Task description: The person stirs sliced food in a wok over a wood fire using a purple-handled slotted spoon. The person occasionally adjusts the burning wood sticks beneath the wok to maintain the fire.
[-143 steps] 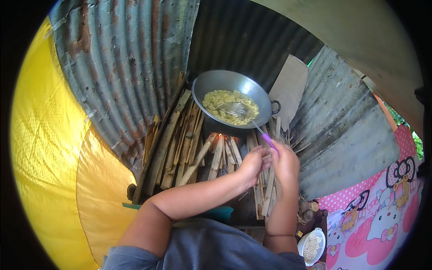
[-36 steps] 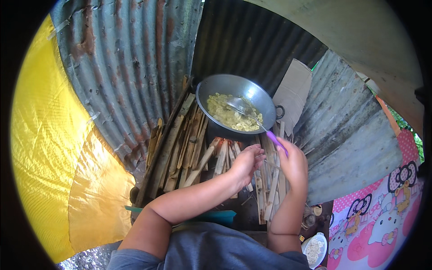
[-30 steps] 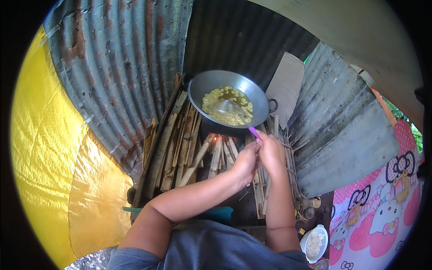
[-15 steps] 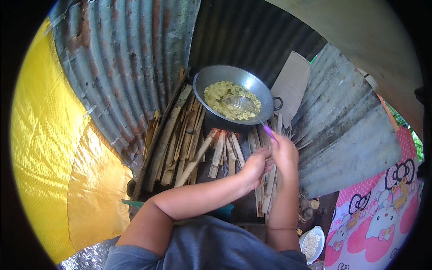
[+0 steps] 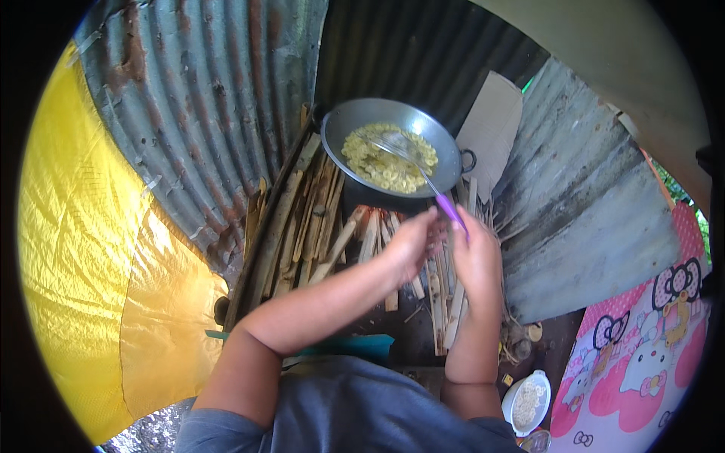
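A wide metal wok (image 5: 445, 151) sits over a wood fire, holding many pale yellow round slices (image 5: 393, 177) in bubbling liquid. My right hand (image 5: 476, 253) is wrapped round the purple handle of a slotted turner (image 5: 451, 211). The turner's metal head lies among the slices toward the far side of the wok and is partly blurred. Close beside the handle, my left hand (image 5: 414, 241) is raised with its fingers loosely apart and somewhat smeared. It appears to hold nothing.
Burning sticks (image 5: 370, 234) poke out below the wok; split firewood (image 5: 302, 219) is stacked at left. Corrugated metal sheets (image 5: 204, 113) and a cardboard piece (image 5: 491, 128) surround the fire. A white tub (image 5: 526, 404) with pale contents stands at lower right, near a pink printed cloth (image 5: 627, 370).
The turner's head has swept left and away across the wok, turning its handle steeper. My left hand has shifted slightly left and up, its fingers more apart.
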The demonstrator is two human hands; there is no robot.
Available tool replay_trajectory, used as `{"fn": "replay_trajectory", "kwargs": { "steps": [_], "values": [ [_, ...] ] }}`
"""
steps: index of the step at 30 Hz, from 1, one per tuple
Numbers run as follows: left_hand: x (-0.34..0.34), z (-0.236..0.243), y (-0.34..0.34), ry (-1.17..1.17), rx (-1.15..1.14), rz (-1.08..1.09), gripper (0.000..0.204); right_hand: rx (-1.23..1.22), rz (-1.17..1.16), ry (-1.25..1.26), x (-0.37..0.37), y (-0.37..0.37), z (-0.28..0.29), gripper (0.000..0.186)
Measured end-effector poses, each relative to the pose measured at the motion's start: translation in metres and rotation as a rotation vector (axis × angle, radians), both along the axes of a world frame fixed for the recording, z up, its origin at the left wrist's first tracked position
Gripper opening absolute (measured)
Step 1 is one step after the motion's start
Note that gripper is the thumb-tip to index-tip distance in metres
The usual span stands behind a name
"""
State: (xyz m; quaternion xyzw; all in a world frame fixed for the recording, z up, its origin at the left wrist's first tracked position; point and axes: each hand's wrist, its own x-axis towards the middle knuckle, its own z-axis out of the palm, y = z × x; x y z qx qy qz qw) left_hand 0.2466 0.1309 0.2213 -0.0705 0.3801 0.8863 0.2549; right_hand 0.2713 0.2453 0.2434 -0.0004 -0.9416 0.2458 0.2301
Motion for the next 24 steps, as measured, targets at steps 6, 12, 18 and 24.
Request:
{"fn": "replay_trajectory", "kwargs": {
  "steps": [6, 12, 18, 24],
  "values": [
    [-0.047, 0.022, -0.038, 0.117, -0.199, -0.149, 0.025, -0.614, 0.366, -0.050, 0.001, -0.015, -0.011, 0.039],
    [-0.063, 0.038, -0.093, 0.089, -0.203, -0.187, 0.020, -0.908, 0.252, -0.503, -0.043, 0.002, -0.148, 0.025],
    [-0.058, 0.038, -0.124, 0.115, -0.236, -0.257, 0.016, -0.319, 0.260, -1.094, -0.065, -0.021, -0.318, 0.040],
    [-0.049, 0.035, -0.140, 0.132, -0.246, -0.243, 0.029, -0.287, 0.229, -0.968, -0.067, -0.047, -0.354, 0.035]
  ]
}}
